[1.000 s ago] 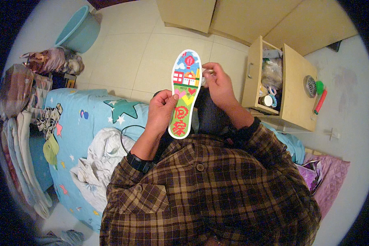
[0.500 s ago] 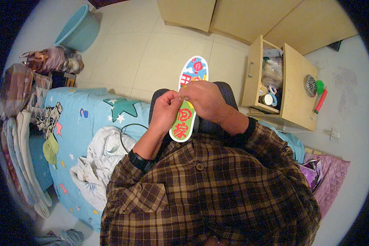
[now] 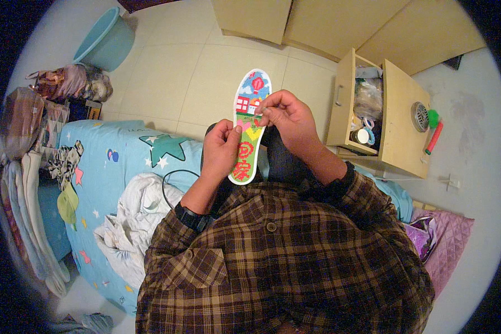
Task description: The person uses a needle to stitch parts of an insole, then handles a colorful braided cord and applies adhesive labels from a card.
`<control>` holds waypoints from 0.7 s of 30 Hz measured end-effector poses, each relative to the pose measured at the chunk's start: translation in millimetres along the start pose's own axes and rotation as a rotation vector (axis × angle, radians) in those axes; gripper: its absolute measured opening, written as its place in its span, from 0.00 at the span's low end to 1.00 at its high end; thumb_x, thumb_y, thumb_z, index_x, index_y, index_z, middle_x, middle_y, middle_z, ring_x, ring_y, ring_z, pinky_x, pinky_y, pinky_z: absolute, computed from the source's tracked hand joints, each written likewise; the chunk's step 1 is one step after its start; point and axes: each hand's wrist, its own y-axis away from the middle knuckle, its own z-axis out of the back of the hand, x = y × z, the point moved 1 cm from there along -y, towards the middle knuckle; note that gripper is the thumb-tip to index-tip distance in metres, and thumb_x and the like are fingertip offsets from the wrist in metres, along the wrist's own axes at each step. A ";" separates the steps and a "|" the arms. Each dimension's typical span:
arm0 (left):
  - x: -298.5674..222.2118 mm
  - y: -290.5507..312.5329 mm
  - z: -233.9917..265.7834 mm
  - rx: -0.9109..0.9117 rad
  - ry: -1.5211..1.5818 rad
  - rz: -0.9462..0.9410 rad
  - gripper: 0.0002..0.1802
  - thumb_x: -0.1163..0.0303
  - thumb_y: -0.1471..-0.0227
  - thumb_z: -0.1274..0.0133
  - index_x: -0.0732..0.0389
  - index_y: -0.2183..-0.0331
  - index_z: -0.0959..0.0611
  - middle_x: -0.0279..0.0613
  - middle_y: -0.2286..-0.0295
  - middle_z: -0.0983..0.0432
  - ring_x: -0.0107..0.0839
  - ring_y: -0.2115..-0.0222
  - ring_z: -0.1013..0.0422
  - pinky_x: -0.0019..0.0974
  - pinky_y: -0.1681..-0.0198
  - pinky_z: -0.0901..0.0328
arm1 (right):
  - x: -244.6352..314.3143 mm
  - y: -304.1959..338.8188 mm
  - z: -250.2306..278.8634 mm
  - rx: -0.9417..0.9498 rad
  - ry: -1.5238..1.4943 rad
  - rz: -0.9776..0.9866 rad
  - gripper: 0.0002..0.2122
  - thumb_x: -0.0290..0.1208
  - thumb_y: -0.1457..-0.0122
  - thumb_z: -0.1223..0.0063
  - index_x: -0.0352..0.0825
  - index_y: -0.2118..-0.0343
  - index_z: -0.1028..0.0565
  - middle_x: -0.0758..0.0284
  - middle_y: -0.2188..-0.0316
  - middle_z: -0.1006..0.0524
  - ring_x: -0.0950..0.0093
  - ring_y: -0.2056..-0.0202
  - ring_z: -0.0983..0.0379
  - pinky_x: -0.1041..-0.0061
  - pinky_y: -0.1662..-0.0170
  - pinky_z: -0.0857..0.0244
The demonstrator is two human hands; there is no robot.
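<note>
Insole: a flat, patterned insole (image 3: 249,136) with a white rim is held above the person's lap, its long axis pointing away from the body; the hot-air balloon is at the far end, hearts are in the middle and red characters at the near end.
Insole's tilt: the decorated face is turned up toward the wearer, probably so that the pattern can be seen while both hands are at it.
Left hand: the left hand (image 3: 221,149) grasps the insole's left edge near mid-length, thumb on the printed face and the other fingers curled at the edge or behind; this grip seems to steady the piece.
Right hand: the right hand (image 3: 288,118) has thumb and forefinger drawn together at the insole's right edge, by the house picture; whether they pinch the rim or something fine cannot be told.
Lap: dark trousers (image 3: 284,153) lie beneath, perhaps a handy rest for the work.
Wrist and sleeves: a black wristband (image 3: 193,219) circles the left wrist; the brown plaid shirt (image 3: 295,239) has its cuffs clear of both hands, likely leaving them freer.
Bed: crumpled white cloth (image 3: 133,211) lies on the blue bedsheet (image 3: 117,147), to the left.
Drawer: the wooden drawer (image 3: 344,100) stands pulled out on the right, leaving its bagged contents exposed and presumably within reach.
</note>
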 end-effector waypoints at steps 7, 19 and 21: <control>1.8 2.5 1.5 0.038 0.030 0.024 0.08 0.72 0.52 0.55 0.62 0.80 0.32 0.28 0.87 0.39 0.14 0.86 0.45 0.21 0.84 0.49 | -8.5 -8.2 12.5 -0.192 0.048 0.189 0.03 0.22 0.51 0.56 0.29 0.72 0.34 0.67 0.78 0.29 0.81 0.76 0.32 0.84 0.71 0.38; -9.5 6.0 0.9 0.047 0.121 -0.040 0.05 0.73 0.52 0.56 0.63 0.77 0.30 0.28 0.84 0.36 0.13 0.84 0.43 0.19 0.82 0.47 | -1.0 1.7 3.5 0.094 0.915 0.357 0.03 0.27 0.54 0.54 0.34 0.75 0.31 0.62 0.79 0.33 0.65 0.76 0.34 0.73 0.73 0.39; -7.7 5.9 1.7 0.050 0.116 -0.045 0.05 0.73 0.52 0.56 0.63 0.76 0.30 0.28 0.84 0.36 0.13 0.84 0.43 0.19 0.82 0.46 | 4.6 3.7 1.0 0.079 0.949 0.348 0.03 0.27 0.53 0.54 0.35 0.75 0.30 0.62 0.79 0.33 0.65 0.76 0.34 0.72 0.74 0.39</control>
